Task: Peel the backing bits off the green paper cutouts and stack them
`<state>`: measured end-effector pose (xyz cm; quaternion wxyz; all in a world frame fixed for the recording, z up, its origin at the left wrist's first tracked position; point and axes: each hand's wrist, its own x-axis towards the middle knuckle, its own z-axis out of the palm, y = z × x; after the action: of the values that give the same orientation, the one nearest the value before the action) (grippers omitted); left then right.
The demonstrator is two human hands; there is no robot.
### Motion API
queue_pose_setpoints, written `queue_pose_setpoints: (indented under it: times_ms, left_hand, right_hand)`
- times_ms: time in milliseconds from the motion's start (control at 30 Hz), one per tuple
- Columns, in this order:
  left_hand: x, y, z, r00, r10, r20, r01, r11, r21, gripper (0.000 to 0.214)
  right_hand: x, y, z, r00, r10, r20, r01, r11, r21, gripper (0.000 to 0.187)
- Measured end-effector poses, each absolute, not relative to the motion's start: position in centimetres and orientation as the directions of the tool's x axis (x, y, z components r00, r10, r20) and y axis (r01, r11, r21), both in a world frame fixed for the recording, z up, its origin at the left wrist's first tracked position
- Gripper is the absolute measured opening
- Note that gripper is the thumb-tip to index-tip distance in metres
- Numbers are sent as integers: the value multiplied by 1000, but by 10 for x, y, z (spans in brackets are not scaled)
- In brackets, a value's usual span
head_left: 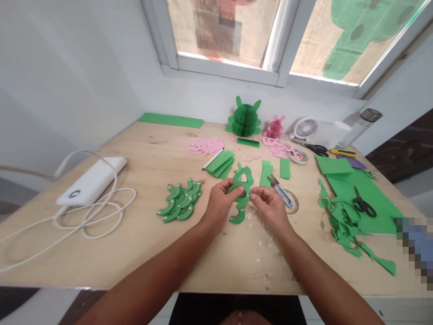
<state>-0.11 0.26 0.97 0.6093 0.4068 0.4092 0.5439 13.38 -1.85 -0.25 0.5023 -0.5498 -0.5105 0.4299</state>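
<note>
A green paper cutout with curved, ring-like openings is held up over the middle of the table. My left hand grips its left side, thumb across the front. At its right edge, the thumb and fingertips of my right hand are pinched together; any small piece between them is too small to make out. Just below my hands lies a curved green paper piece with a small white patch. Tiny white scraps are scattered under my right hand. Left of my hands is a pile of curved green pieces with white patches.
Blue-handled snips lie beside my right hand. Further right are black scissors, green offcuts and a green sheet. A white power bank with looped cable is left. Pink cutouts and a green paper figure stand behind.
</note>
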Motion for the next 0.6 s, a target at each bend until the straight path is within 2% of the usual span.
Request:
queue_pose_setpoints:
  times_ms: [167,433,600]
  left_hand:
    - [1,1,8,117,989,-85,-340,120,933,20]
    - [2,0,6,132,988,-75,-329,115,937,31]
    - [2,1,7,83,994,-74,-302,95,949,30]
  right_hand:
    - [136,-18,-5,111,993,28,68,20,-997,19]
    - [136,-18,-1,119,992,48,92,37,-995,18]
    - [135,-18,-1,122,990,64,91,53,-994,16]
